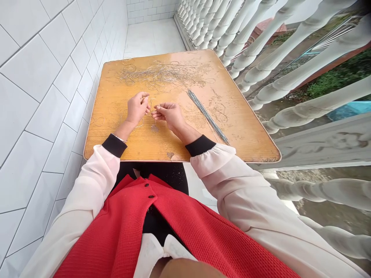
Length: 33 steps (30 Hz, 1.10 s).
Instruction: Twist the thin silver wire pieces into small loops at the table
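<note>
Bare left hand (137, 109): fingers curled, grip pinched on thin, pale, curved strand (141, 124), left of straight grey slender-rod bundle (208, 116) | bare right hand (170, 116): nearer bundle, thumb against forefinger, grip narrow, contents too fine to tell

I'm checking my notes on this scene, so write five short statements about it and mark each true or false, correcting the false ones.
1. The left hand and right hand are both above the table. True.
2. The tangle of thin wire lies along the table edge nearest the person. False: it lies toward the far edge, beyond both hands.
3. The bundle of thin grey rods lies to the right of both hands. True.
4. Both hands wear gloves. False: both are bare.
5. The white tiled wall stands on the person's right. False: it stands on the left; white balusters stand on the right.
</note>
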Available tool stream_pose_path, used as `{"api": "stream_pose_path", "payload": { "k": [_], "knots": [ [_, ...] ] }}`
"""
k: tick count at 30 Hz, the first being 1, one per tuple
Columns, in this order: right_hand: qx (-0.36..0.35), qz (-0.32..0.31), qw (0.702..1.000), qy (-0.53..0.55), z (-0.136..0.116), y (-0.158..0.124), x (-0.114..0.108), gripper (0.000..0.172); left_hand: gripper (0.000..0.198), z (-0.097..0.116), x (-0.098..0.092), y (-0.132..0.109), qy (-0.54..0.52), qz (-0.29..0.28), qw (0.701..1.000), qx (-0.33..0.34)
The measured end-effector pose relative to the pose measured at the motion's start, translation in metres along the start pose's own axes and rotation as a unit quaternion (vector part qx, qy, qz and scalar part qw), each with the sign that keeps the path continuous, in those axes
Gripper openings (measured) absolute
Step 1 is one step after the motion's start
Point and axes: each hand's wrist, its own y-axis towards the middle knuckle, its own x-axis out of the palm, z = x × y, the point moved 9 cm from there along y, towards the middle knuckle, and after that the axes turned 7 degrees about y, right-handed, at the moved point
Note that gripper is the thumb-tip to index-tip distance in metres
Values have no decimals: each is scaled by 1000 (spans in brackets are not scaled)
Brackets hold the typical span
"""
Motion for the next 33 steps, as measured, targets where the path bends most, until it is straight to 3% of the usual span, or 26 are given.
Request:
{"api": "stream_pose_path", "payload": {
  "k": [7,14,19,24,33],
  "knots": [
    [-5,-31,999,22,6,0,3,24,19,-6,0,3,-47,-7,999,-20],
    [2,-41,997,-68,2,8,-7,15,21,-8,-8,6,-29,-16,999,-17],
    [-49,-30,995,-86,-9,12,-14,26,20,-1,-5,1,-22,-38,999,7],
    [-46,-52,997,-46,-8,9,-7,14,20,5,1,-4,-35,-54,998,6],
    [-30,-78,997,1,-12,4,0,17,13,7,-1,-6,-109,-81,991,-19]
  ]
}}
